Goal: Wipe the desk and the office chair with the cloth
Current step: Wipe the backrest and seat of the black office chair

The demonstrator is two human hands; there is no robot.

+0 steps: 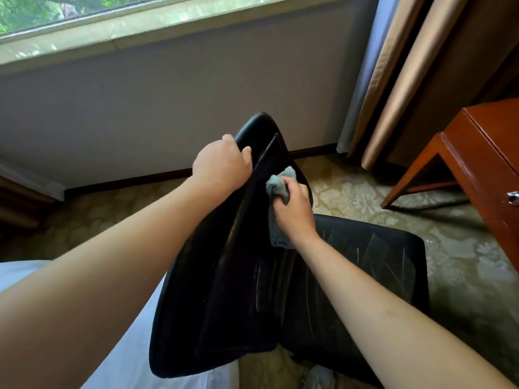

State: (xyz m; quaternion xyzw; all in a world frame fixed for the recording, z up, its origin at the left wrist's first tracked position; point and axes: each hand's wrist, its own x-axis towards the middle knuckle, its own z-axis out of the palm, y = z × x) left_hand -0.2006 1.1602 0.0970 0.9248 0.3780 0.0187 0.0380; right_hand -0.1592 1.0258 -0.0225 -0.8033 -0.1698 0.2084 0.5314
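person is standing behind a black office chair (238, 276), looking down over its backrest. left hand (222, 164) is gripping the top edge of the backrest, fingers curling over the far side, thumb showing on the near face. right hand (295, 211) is holding a bunched grey-blue cloth (278, 186), fingers curling round it, and is pressing it against the upper part of the backrest, just right of the left hand. part of the cloth is hanging below the right wrist, lying on the backrest surface. both forearms are bare and reaching in from the bottom corners.

chair seat (373, 254) is sitting lower right of the backrest, black, showing pale streaks on its surface. similar faint streaks are showing on the backrest below the cloth.

wooden desk (483, 153) is standing at the right edge, well apart from both hands, one leg angling down to the patterned carpet (351, 192); a small metal knob (513, 197) is showing on its side. tan curtains (407, 66) are hanging behind the desk. window sill (140, 29) is running along the top, grey wall (140, 108) under it. white fabric (134, 360) is showing at bottom left, under the left arm.
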